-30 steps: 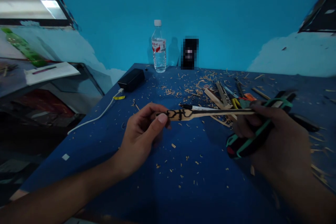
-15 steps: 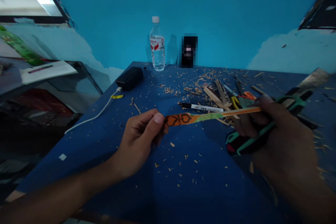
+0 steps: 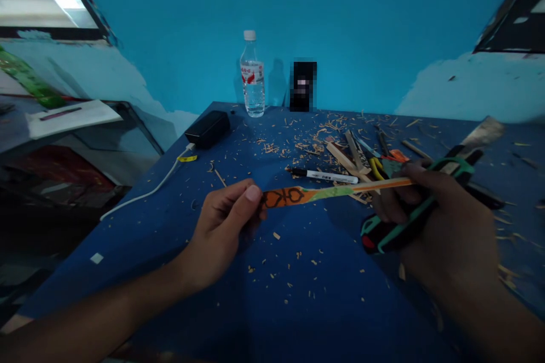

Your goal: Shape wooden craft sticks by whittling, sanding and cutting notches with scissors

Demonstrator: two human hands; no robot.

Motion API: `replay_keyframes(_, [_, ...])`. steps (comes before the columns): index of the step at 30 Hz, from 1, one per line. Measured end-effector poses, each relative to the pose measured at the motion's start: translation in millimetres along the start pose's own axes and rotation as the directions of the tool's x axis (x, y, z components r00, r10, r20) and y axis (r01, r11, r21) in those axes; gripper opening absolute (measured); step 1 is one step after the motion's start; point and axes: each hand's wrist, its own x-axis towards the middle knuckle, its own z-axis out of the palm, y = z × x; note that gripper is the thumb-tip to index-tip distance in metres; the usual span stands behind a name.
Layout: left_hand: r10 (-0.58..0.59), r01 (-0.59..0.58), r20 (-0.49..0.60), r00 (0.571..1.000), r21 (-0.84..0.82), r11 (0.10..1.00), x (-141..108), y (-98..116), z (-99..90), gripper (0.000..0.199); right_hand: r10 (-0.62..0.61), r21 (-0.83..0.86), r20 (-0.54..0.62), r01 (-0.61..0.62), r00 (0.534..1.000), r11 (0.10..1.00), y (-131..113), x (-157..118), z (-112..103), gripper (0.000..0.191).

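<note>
My left hand [image 3: 227,227] pinches the left end of a thin flat wooden strip [image 3: 315,194] between thumb and fingers. Orange and green colour covers the strip, with black hand-drawn marks near my left thumb. In my right hand [image 3: 447,232] is a utility knife [image 3: 419,215] with a black and green handle; its broad metal blade points up and right, away from the strip. The fingertips of that same hand also touch the strip's narrow right end. The strip is held level above the blue table, between both hands.
On the blue table [image 3: 272,317] lie a marker [image 3: 332,176], wood pieces [image 3: 344,159], yellow-handled pliers [image 3: 376,169] and scattered shavings [image 3: 315,144]. A water bottle [image 3: 254,91], a blurred dark upright object [image 3: 301,88] and a black box [image 3: 208,129] with a white cable [image 3: 164,178] stand further back.
The view has shifted slightly, so my right hand and the utility knife appear a little further left. The strip has turned slightly, its marked face showing more. Both holds are the same.
</note>
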Motion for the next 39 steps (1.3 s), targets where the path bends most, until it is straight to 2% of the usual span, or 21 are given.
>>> replay_keyframes(7, [-0.012,0.012,0.012,1.0,-0.014,1.0,-0.2,-2.3,-2.4,0.045,-0.016,-0.001,0.024,0.016,1.0,1.0,2.3,1.3,-1.1,0.017])
replay_keyframes(17, [0.0,0.003,0.039,0.999,-0.091,0.996,3.6,-2.5,-0.9,0.04,0.006,-0.008,0.026,-0.006,1.0,1.0,3.6,2.4,-2.8,0.017])
replay_keyframes(22, [-0.014,0.016,0.016,1.0,-0.104,0.994,4.5,-0.8,0.4,0.02,0.029,-0.011,-0.003,-0.029,1.0,1.0,2.5,3.7,-1.8,0.021])
replay_keyframes(27, [0.019,-0.017,0.016,1.0,-0.108,0.994,8.1,0.3,1.7,0.015,0.064,-0.025,-0.036,-0.065,0.997,0.998,1.0,2.0,-0.3,0.025])
replay_keyframes(32, [0.0,0.001,0.009,1.0,-0.107,0.994,7.3,0.7,1.1,0.015,0.068,-0.03,-0.026,-0.069,0.997,0.997,3.2,0.2,0.9,0.021])
replay_keyframes(36, [0.009,-0.013,-0.049,0.999,-0.082,0.997,6.9,1.1,1.5,0.026,0.08,-0.042,-0.034,-0.081,0.996,0.996,5.3,0.6,-0.8,0.021])
replay_keyframes(39, [0.023,-0.026,-0.072,0.997,-0.052,0.998,7.7,1.2,2.3,0.022,0.109,-0.044,-0.036,-0.111,0.993,0.993,6.3,0.8,-2.7,0.022])
